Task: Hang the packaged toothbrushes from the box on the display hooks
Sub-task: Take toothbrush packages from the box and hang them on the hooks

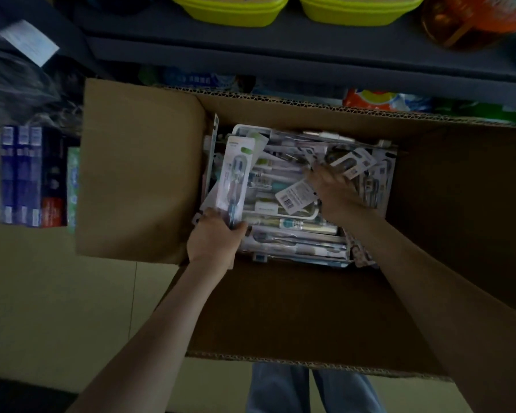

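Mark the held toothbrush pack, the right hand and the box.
toothbrush pack point(236, 180), head view, middle of its front
right hand point(337, 195), head view, back of hand
box point(140, 174), head view, left flap

We are holding one pack point(236, 180) in our left hand point(213, 238), just left of our right hand point(337, 192), which is lying on the pile point(295, 231) inside the box point(280, 308). Well left of both hands cartons point(32, 177) are standing, and tubs point(230, 7) are sitting beyond them.

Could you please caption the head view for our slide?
Left hand grips a packaged toothbrush while right hand reaches among packs in the box.
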Available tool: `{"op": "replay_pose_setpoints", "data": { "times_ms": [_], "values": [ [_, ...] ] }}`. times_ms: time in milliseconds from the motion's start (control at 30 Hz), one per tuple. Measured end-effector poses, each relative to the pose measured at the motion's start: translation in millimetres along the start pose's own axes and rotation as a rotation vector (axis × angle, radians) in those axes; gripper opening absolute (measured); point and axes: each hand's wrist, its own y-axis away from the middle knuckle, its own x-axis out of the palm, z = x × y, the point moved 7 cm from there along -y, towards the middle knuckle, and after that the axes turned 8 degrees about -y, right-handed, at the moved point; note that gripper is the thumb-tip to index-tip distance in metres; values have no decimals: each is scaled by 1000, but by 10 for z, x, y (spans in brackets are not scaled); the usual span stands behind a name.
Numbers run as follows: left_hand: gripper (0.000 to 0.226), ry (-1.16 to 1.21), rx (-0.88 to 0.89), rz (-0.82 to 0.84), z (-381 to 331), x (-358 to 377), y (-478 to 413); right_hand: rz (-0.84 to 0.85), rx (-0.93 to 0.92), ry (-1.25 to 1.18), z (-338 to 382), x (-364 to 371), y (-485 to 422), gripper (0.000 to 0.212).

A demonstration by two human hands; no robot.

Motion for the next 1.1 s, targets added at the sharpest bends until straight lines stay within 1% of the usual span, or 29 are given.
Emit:
{"op": "replay_pose_setpoints", "data": {
  "times_ms": [67,133,200,233,267,300,333,367,433,533,600,733,800,833,933,1033,1100],
  "values": [
    [53,9,-13,18,33,38,-26,24,7,74,28,96,-69,82],
    [53,13,-16,36,37,54,-38,-2,39,123,58,102,-93,74],
    [53,16,-16,41,24,41,-39,-10,37,146,91,72,-96,58],
    [55,10,-11,38,16,32,-41,4,24,110,77,44,-92,47],
    [56,4,-8,35,7,21,-39,20,11,16,77,-27,-63,37],
    [56,-2,-8,35,-4,11,-34,49,8,-118,87,-114,-27,29],
    [56,-16,-8,39,-18,6,-23,96,9,-259,119,-189,22,26],
    [56,-34,-3,44,-35,9,-13,149,13,-368,169,-233,77,31],
    [54,-59,21,41,-75,21,-1,214,43,-483,267,-244,148,48],
    [55,-87,49,34,-118,36,-7,226,62,-648,382,-135,155,57],
    [57,-70,59,33,-121,59,-5,209,100,-708,367,3,118,64],
    [56,-19,49,33,-79,96,-12,-22,246,-529,162,233,133,76],
    [53,10,32,36,-50,114,-21,-87,287,-400,115,256,202,83],
    [53,23,29,36,-44,124,-21,-86,304,-331,106,280,250,85],
    [56,28,35,35,-58,115,5,-9,359,-156,101,413,368,86],
    [62,10,62,34,-111,32,76,14,378,-62,150,412,463,83],
    [62,10,84,25,-154,-56,142,12,339,-16,220,324,542,82]
  ]
}}
